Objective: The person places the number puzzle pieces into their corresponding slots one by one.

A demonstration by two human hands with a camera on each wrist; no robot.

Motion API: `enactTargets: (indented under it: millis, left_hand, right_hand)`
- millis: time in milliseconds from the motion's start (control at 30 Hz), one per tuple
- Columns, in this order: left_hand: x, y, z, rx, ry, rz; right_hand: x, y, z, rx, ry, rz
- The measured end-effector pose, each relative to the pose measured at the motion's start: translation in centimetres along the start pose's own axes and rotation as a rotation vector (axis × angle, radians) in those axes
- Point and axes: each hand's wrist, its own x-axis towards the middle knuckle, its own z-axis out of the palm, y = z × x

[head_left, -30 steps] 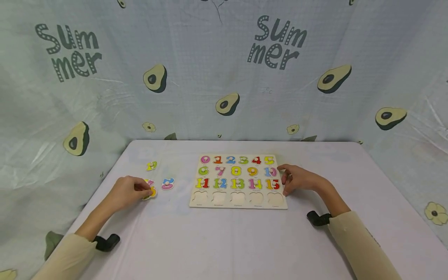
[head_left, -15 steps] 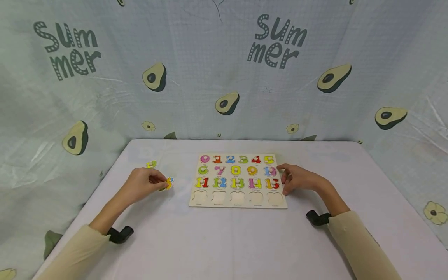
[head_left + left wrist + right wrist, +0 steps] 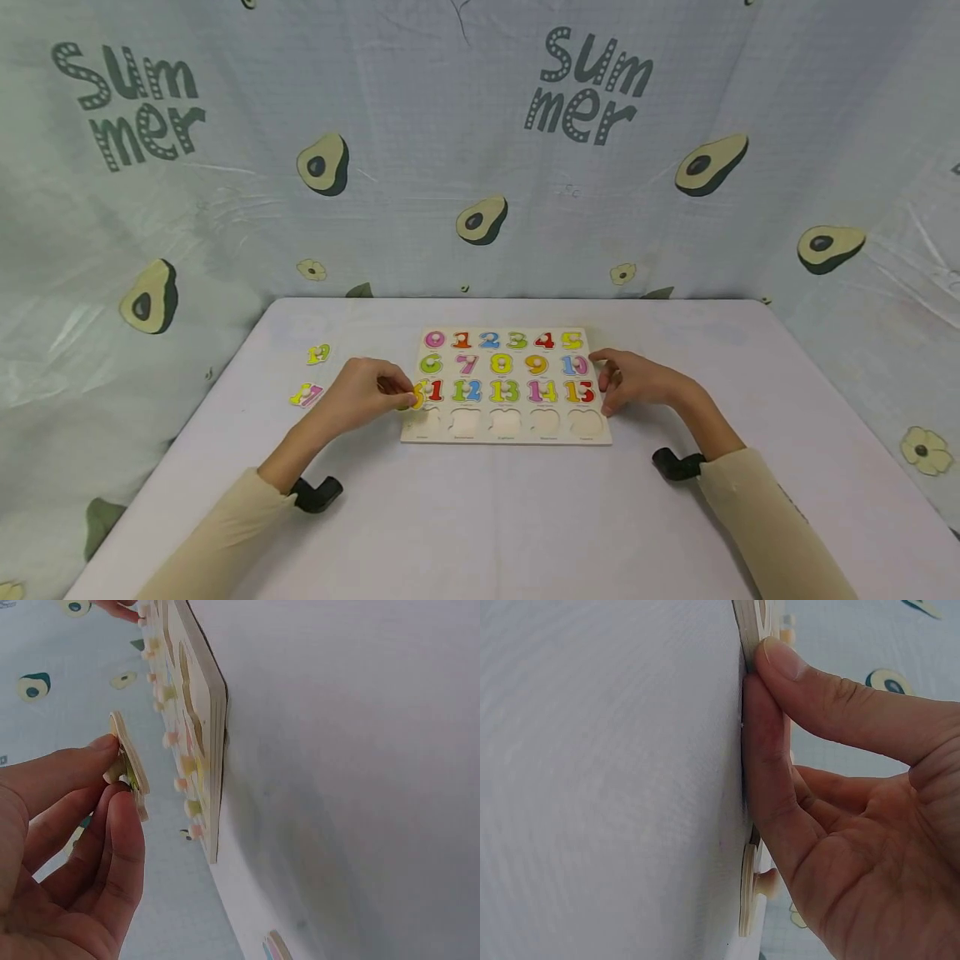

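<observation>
My left hand (image 3: 367, 390) pinches a yellow-orange number puzzle piece (image 3: 418, 395) by its knob. The left wrist view shows this piece (image 3: 129, 754) edge-on, raised off the table beside the board. In the head view it overlaps the left edge of the wooden number puzzle board (image 3: 506, 433), near the 11. Numbers 0 to 15 fill the board's upper three rows; the front row has bare recesses. At the board's right edge, my right hand (image 3: 637, 385) holds on, its thumb (image 3: 795, 664) and a curled finger close together at the wood.
Left of the board, a yellow-green 19 piece (image 3: 318, 354) and a yellow-pink piece (image 3: 306, 394) lie on the white table (image 3: 487, 525). A blue-pink piece (image 3: 277, 946) shows low in the left wrist view. A printed curtain (image 3: 405, 167) stands behind the table.
My left hand has lifted the yellow-orange piece from the loose pieces and carried it right to the board, uncovering the yellow-pink piece. My right hand stays at the board's edge.
</observation>
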Motion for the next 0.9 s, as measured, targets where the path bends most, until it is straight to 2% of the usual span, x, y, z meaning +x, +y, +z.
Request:
enactTargets:
  millis: [267, 633, 900]
  left_hand:
    - [0.6, 0.4, 1.5, 0.003, -0.032, 0.019]
    - [0.4, 0.6, 1.9, 0.003, -0.092, 0.02]
    - [0.3, 0.6, 2.4, 0.021, -0.103, 0.014]
  right_hand:
    - [0.2, -0.1, 0.1, -0.001, 0.0, 0.002]
    - [0.0, -0.1, 0.0, 0.004, -0.007, -0.005]
    - [0.1, -0.1, 0.0, 0.002, -0.006, -0.008]
